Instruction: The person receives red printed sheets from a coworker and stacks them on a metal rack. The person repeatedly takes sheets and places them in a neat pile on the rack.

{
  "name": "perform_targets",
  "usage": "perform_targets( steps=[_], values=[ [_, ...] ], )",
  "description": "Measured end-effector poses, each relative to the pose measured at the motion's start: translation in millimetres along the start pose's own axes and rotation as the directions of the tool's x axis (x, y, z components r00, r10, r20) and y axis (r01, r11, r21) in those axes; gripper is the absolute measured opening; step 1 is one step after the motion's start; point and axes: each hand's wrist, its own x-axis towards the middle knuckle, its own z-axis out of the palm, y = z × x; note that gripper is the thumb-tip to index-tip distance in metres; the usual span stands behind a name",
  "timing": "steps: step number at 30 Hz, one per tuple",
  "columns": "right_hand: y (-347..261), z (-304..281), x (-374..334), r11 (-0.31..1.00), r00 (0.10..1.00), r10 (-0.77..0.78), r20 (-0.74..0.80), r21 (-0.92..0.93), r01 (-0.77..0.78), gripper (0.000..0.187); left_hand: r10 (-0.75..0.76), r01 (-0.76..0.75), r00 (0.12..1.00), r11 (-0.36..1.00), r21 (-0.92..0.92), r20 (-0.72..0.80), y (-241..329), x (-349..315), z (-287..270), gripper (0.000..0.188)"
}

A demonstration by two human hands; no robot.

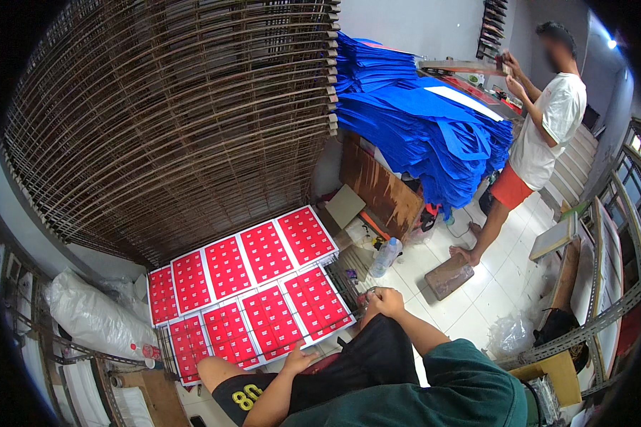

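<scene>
My left hand [299,361] rests by my left thigh, fingers loosely stretched and apart, with nothing in it. It is close to the near edge of the printed sheets. My right hand [387,302] is at my raised right knee with its fingers curled; what they close on, if anything, is hidden. In front of me, two rows of red sheets with white borders and small white prints [269,326] lie on a low wire shelf [344,288]. Above them, many raised wire shelves of a drying rack [192,121] are stacked on a tilt.
Beyond the rack, blue fabric bags [434,135] are heaped on a table. A person [548,121] stands there holding a flat frame. A plastic bottle [386,257] and a brown block [449,276] are on the tiled floor. Wrapped plastic [100,309] lies left; metal shelving [584,349] stands right.
</scene>
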Motion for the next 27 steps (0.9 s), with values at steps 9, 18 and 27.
perform_targets(
  steps=[9,18,27],
  values=[
    [7,-10,-7,0.957,0.907,0.196,-0.372,0.274,-0.095,0.036,0.035,-0.037,0.997,0.999,-0.032,-0.075,11,-10,-4,0.089],
    [26,-120,55,0.844,0.572,0.334,-0.75,0.508,0.173,0.042,0.027,-0.027,0.996,1.0,0.004,-0.089,-15,3,0,0.088],
    [5,-277,107,0.728,0.375,0.286,-0.882,0.454,0.513,0.038,0.012,-0.009,0.996,0.999,0.037,-0.085,-22,4,2,0.09]
  ],
)
